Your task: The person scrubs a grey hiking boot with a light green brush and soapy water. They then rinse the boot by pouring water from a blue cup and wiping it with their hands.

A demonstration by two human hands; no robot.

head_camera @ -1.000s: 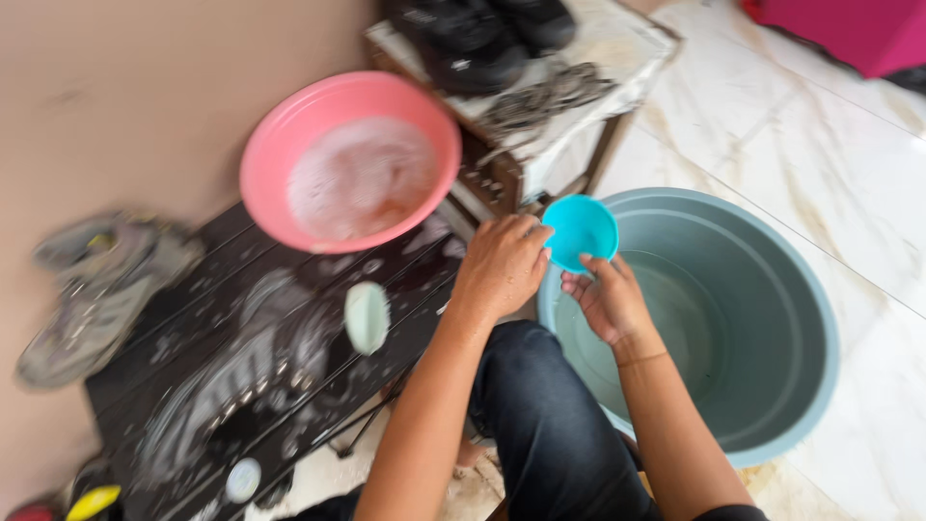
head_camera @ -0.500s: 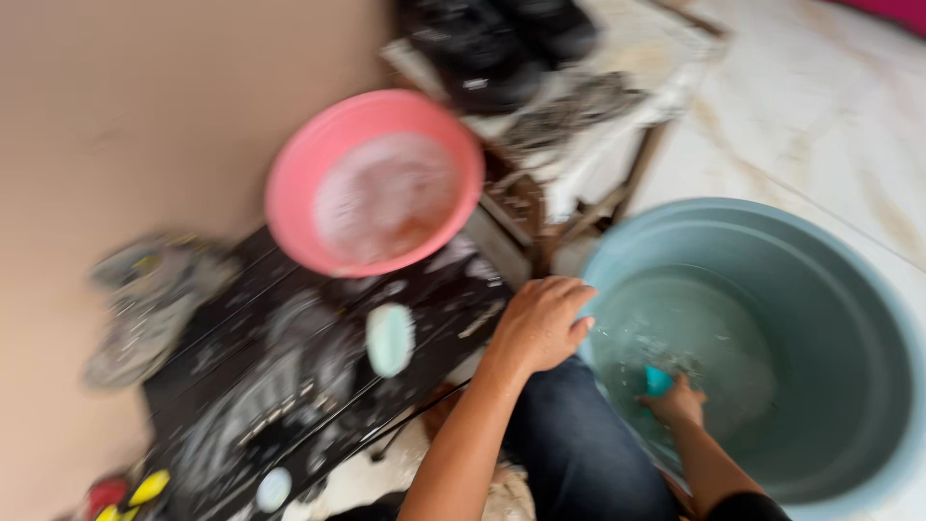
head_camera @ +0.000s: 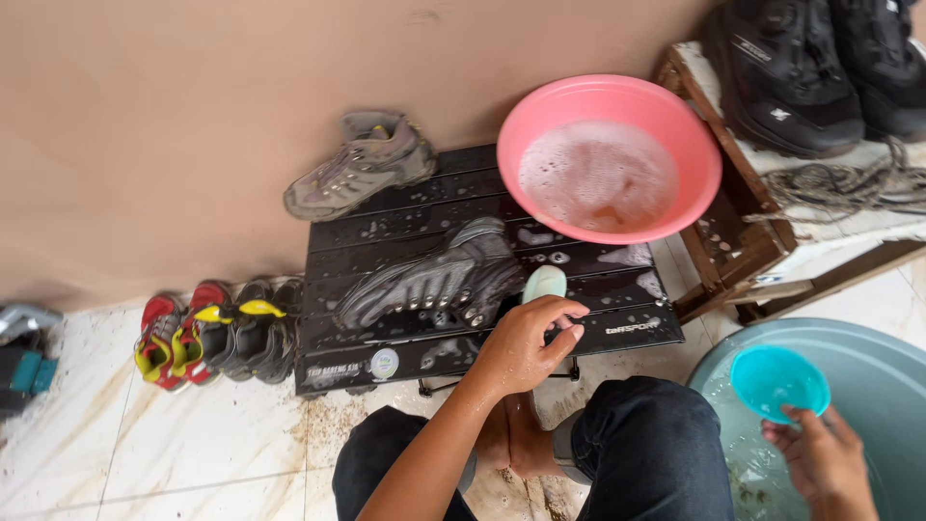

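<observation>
A small turquoise plastic scoop [head_camera: 779,382] is gripped by the right hand [head_camera: 820,461] over the grey-green water tub [head_camera: 892,349]. The left hand [head_camera: 526,342] is closed on a pale green brush [head_camera: 544,284] at the black slatted surface [head_camera: 405,217]. The soaped grey shoe [head_camera: 429,278] appears not yet rinsed. Suds are held in the pink round basin [head_camera: 610,159] beyond.

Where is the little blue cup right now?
In the head view, the small turquoise cup is at the lower right, held by the right hand just over the big grey-green tub, right of the person's dark trouser knee.
</observation>
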